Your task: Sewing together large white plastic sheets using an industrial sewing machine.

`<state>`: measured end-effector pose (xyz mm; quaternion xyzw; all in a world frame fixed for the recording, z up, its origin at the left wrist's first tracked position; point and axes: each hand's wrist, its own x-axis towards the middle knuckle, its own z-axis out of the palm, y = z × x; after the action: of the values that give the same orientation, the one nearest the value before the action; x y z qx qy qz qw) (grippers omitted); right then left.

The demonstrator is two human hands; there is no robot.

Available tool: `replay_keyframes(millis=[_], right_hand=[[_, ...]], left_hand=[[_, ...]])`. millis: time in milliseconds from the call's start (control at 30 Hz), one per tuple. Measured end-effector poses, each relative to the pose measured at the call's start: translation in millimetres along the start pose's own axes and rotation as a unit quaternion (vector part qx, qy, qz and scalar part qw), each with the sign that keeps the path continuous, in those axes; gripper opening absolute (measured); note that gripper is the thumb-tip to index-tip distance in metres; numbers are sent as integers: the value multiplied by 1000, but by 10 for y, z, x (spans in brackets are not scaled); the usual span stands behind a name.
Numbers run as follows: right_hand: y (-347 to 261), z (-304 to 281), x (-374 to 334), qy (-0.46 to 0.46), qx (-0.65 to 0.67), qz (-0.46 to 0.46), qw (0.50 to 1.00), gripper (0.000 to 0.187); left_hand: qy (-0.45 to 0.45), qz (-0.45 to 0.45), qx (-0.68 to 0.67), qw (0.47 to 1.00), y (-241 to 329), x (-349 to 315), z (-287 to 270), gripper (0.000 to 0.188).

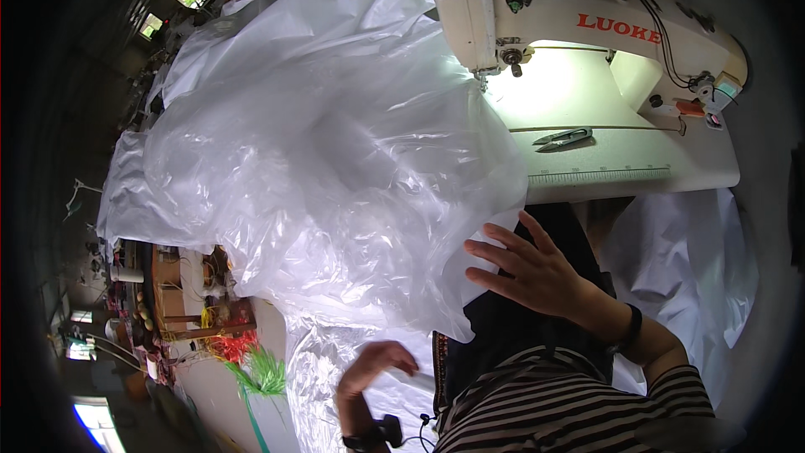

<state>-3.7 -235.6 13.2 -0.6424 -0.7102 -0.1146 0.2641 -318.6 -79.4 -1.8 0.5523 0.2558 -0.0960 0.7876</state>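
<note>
A large heap of thin, see-through white plastic sheeting [335,193] spreads over the left of the sewing machine and down toward my lap. Its right edge runs up to the needle area of the white sewing machine [587,17]. My right hand [532,273] lies with fingers spread at the sheet's lower right edge, touching it without gripping. My left hand [377,367] hangs lower left, just below the heap, its fingers loosely bent and nothing visible in them. Small thread snips [562,139] rest on the machine bed, right of the needle.
A ruler scale [599,174] runs along the bed's front edge. More white sheeting [688,260] hangs at the right, below the bed. Bright green plastic strands [262,372] and red ones [233,344] lie by a cluttered wooden shelf [197,331] at the lower left.
</note>
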Motion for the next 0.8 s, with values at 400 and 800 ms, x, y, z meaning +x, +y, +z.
replay_keyframes(millis=[400,800], right_hand=[[-199,-17,-63,-50,166,84,981,35],[-50,-173,-333,-98,356,350,861,24]], left_hand=[[116,107,-457,876,-778,978,922,45],[304,257,-564,723,-1456,306,109,30]])
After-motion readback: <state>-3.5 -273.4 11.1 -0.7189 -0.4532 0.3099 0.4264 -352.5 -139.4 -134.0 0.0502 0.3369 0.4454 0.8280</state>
